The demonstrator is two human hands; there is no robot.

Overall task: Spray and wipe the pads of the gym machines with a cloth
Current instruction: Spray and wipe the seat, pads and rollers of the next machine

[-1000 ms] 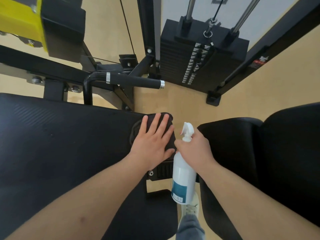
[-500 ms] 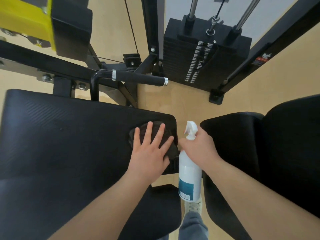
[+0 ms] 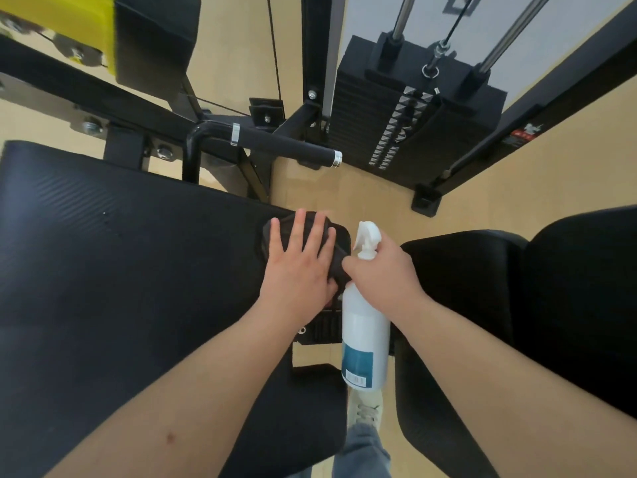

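A large black machine pad (image 3: 113, 270) fills the left of the view. A dark cloth (image 3: 339, 243) lies on its far right corner. My left hand (image 3: 298, 263) presses flat on the cloth with fingers spread. My right hand (image 3: 382, 274) grips the neck of a white spray bottle (image 3: 365, 336) with a teal label, held upright between the two pads, nozzle pointing left. A second black pad (image 3: 537, 305) lies at the right.
A black handlebar (image 3: 275, 146) with chrome rings sticks out beyond the left pad. A black weight stack (image 3: 413, 122) stands on the tan floor behind. A yellow machine part (image 3: 69, 25) hangs at top left. My shoe (image 3: 365, 412) shows below the bottle.
My left hand has slid the cloth from mid-pad back toward the pad's far right corner. The bottle in my right hand has hardly moved.
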